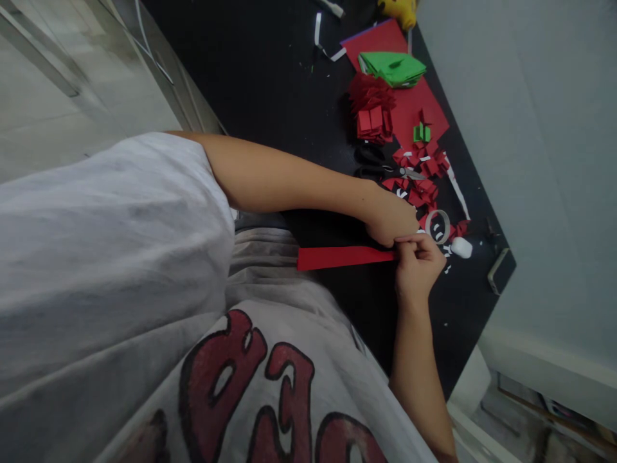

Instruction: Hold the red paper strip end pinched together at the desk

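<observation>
A long red paper strip (344, 257) lies stretched between my body and my hands, its wide end near my shirt. At its far end, my right hand (418, 265) is closed, thumb and fingertips pinching the paper. My left hand (393, 217) comes from above and touches my right fingertips; it looks curled at the same end of the strip, though its fingertips are mostly hidden. Just beyond both hands are a roll of tape (438, 227) and a small white case (461, 247). Black-handled scissors (385, 172) lie above my left hand.
On the black table (270, 83) are folded red paper pieces (373, 122), a green folded paper (395, 69), red sheets (417, 109), white scraps and a yellow object (399, 11). A phone (501, 271) lies at the far edge, beside the wall.
</observation>
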Demonstrator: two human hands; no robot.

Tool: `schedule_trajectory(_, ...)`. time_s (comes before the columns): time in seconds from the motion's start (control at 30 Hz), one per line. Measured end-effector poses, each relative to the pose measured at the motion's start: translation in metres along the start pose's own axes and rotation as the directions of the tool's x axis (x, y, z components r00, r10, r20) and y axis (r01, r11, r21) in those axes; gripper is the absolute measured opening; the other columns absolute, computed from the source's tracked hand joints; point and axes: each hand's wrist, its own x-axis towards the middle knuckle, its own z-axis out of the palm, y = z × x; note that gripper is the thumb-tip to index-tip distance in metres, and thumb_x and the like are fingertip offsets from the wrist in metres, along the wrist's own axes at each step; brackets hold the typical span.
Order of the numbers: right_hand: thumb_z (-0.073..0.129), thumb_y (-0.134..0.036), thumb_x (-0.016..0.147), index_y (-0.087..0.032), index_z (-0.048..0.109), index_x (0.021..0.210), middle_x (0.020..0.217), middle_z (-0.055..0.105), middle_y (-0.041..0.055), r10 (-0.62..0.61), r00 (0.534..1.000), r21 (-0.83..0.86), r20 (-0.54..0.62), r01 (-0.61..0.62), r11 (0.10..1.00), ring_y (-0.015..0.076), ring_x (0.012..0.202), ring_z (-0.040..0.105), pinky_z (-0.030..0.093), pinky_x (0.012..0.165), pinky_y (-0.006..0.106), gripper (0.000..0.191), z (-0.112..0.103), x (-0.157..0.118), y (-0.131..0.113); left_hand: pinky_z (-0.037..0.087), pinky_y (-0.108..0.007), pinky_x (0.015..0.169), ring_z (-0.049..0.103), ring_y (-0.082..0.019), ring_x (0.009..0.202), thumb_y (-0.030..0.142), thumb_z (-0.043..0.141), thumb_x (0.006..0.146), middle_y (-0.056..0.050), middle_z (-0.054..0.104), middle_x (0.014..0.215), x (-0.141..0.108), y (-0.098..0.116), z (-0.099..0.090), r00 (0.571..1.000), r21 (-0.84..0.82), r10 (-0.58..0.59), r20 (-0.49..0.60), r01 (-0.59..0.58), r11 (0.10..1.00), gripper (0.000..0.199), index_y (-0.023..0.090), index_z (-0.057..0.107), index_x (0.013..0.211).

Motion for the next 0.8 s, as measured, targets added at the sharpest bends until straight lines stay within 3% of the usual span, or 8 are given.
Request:
schedule_trajectory(0.27, 0.069, -0.029, 0.073, -0.021, 0.067, 0.067, 0.051, 0.037, -0.009, 0.012, 1.0, 0.027, -0.009, -0.011, 1.0, 0.0091, 0.051, 0.03, 0.025, 0.056, 0.026, 0.01, 0.0008, 0.0001, -0.0036, 0.044, -0.039, 0.085, 0.065, -0.024, 0.084, 0.023, 0.063, 0.091, -0.015, 0.076, 0.103, -0.0034, 0.0031, -0.0037, 0.999, 0.093, 0.027, 0.033, -0.03, 0.995, 0.026, 0.016, 0.081, 0.109)
schedule_trajectory(0.8, 0.068, -0.031, 0.073, -0.021, 0.066, 0.067, 0.052, 0.036, -0.0089, 0.026, 1.0, 0.021, 0.006, -0.026, 0.999, 0.0095, 0.052, 0.03, 0.023, 0.056, 0.026, 0.012, 0.0001, 0.0001, -0.0023, 0.044, -0.039, 0.088, 0.064, -0.024, 0.084, 0.021, 0.068, 0.085, -0.013, 0.076, 0.095, 0.0003, 0.0008, -0.0001, 1.0, 0.03, 0.006, -0.004, -0.005, 1.0, 0.021, 0.017, 0.082, 0.101)
